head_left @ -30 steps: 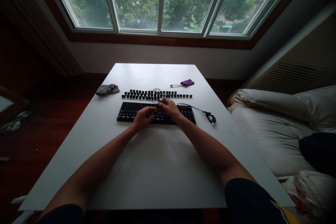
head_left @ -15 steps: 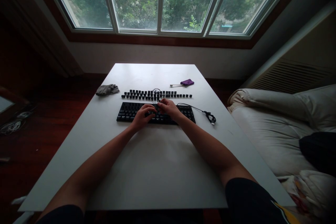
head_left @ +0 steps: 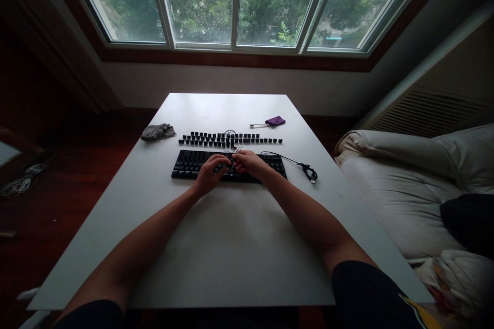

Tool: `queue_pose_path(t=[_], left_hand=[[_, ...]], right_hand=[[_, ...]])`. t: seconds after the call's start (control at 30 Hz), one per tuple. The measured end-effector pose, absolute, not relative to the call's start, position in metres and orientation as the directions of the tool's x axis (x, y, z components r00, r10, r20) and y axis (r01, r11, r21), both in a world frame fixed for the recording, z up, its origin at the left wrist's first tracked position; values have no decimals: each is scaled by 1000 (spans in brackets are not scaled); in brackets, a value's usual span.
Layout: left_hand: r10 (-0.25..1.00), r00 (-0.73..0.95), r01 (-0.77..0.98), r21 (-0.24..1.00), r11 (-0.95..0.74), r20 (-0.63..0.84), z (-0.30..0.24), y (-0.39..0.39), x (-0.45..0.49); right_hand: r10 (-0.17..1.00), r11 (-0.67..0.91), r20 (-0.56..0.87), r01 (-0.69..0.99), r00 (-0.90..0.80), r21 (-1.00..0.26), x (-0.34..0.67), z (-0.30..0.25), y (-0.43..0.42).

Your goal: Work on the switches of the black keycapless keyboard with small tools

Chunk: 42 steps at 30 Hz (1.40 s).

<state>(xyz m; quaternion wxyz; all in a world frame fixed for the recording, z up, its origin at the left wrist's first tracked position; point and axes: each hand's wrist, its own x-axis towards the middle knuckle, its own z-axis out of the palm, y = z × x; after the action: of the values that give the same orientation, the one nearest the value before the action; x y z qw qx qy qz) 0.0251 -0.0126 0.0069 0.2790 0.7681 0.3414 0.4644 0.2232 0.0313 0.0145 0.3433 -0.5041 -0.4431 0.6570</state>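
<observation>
A black keyboard [head_left: 185, 164] lies across the white table, with both hands over its middle. My left hand [head_left: 209, 170] rests on the keys, fingers curved and thumb apart from the index finger, with nothing visible in it. My right hand [head_left: 249, 162] is closed in a pinch just beside it. Thin wire ends stick out past its fingertips, and they look like a wire keycap puller [head_left: 238, 149]. The fingers hide the puller's lower part and the keys under it. Behind the keyboard stand rows of loose black keycaps [head_left: 210, 139].
A grey cloth [head_left: 157, 132] lies at the table's left edge. Farther back on the right are a purple cloth bag [head_left: 275, 121] and a thin stick-handled brush [head_left: 258, 125]. The keyboard's bundled cable [head_left: 309, 171] lies to the right. A pale sofa [head_left: 393, 200] stands beside the table.
My right hand has dropped slightly toward the keyboard, and its fingertips now sit nearer my left hand. More of the wire shows beyond the fingers. The keyboard and keycap rows have stayed put.
</observation>
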Motion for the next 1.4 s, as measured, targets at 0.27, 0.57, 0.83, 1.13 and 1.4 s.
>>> queue_pose_path(t=[0.27,0.57,0.83,1.13,1.4], left_hand=[[885,89,344,819,-459,458,-7,0,18],[841,145,478,708,-520,521,-4,-7,17],[795,165,635,554,-538,584,-6,-9,16],[693,210,641,438,-630,689,-8,-8,16],[665,241,628,409,-662,707,-8,-9,16]], right_hand=[[984,-128,-130,18,-123,-992,216,10,30],[971,-10,-4,-25,-240,-1000,214,17,25],[949,82,9,219,-315,-972,216,14,25],[921,184,62,289,-384,-940,216,9,27],[930,121,25,240,-367,-963,217,14,24]])
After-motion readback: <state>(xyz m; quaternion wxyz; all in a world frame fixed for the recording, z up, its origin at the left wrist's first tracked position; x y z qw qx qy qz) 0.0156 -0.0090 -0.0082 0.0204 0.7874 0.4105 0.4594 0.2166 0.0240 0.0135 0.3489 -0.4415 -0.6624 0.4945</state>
